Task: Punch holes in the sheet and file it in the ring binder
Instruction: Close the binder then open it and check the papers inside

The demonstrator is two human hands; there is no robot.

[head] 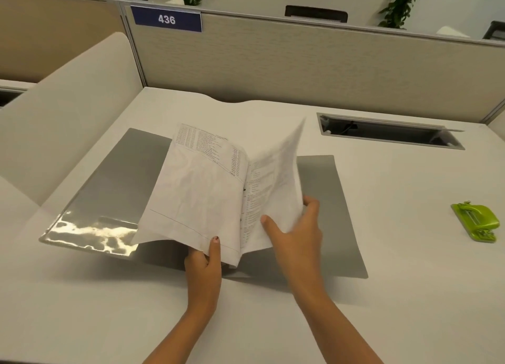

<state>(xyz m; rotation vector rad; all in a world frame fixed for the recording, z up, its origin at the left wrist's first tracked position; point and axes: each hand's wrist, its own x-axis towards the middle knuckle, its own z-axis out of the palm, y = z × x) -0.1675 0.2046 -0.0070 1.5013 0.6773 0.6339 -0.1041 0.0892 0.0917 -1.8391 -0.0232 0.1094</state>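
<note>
Both hands work the open ring binder [114, 199] lying on the counter [410, 295]: the left hand [203, 262] pinches the near edge of the left-hand pages, and the right hand [295, 227] grips a lifted sheet [276, 177] standing over the spine. Filing looks under way or nearly done (the rings are hidden, so I cannot tell whether the sheet is threaded), and the green hole punch [476, 222] sits well apart at the right.

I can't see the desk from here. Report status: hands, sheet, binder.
Left hand pinching the left pages' lower edge. Right hand holding the right sheets lifted. Grey binder open flat. Green hole punch idle, far right.
</note>
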